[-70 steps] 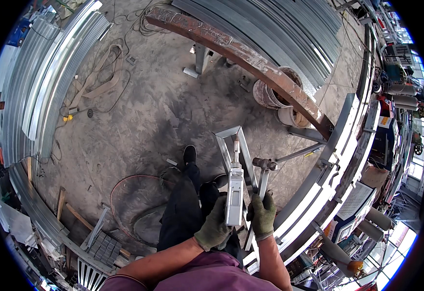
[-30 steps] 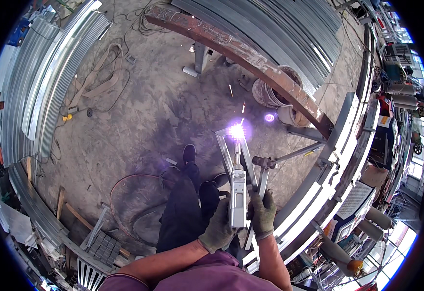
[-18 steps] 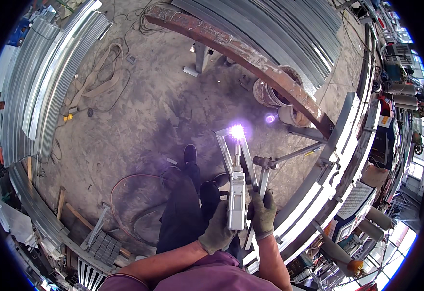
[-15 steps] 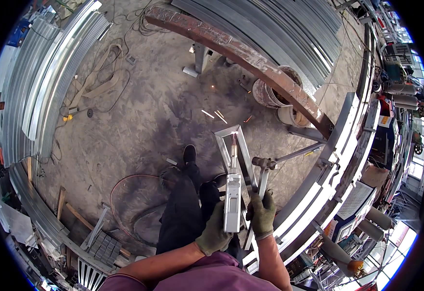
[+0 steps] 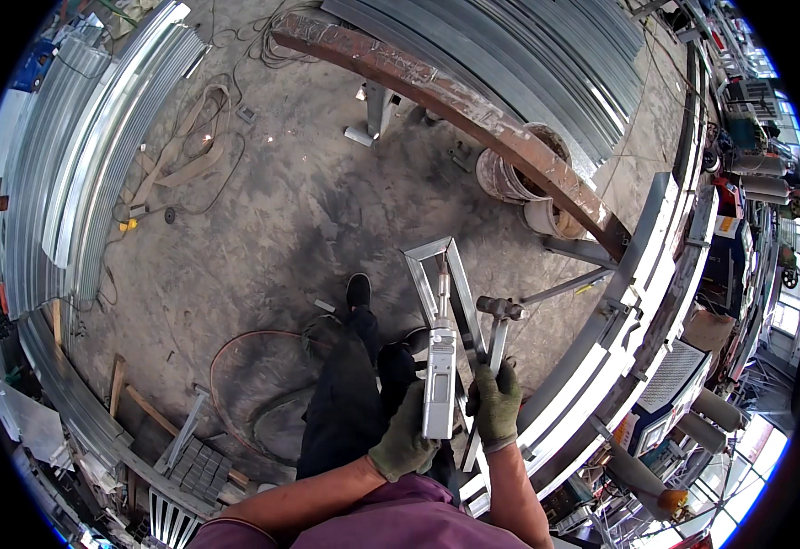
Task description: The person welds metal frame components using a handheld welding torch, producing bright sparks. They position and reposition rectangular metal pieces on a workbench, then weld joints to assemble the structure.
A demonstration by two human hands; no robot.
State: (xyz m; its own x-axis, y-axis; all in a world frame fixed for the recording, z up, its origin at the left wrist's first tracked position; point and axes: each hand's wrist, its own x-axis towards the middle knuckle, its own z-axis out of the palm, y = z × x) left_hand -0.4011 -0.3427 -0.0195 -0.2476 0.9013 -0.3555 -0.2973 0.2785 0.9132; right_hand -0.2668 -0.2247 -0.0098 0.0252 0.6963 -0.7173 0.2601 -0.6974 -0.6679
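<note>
Welding gun (image 5: pixel 440 382) slid a hair toward 7 o'clock since a moment ago, left hand (image 5: pixel 405 435) wrapped round it, right hand (image 5: pixel 496 403) closed on what looks like the hammer (image 5: pixel 499 309), probably steadying the metal frame (image 5: pixel 464 295) at 12 o'clock.

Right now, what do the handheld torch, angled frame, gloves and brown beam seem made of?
Torch: metal-looking housing, possibly aluminium; satin silver sheen.
Frame: metal bars, likely steel; grey, bright along edges.
Gloves: apparently fabric; matte green, soft creases.
Beam: probably steel, painted or rusted; red-brown, pale scuffs.
</note>
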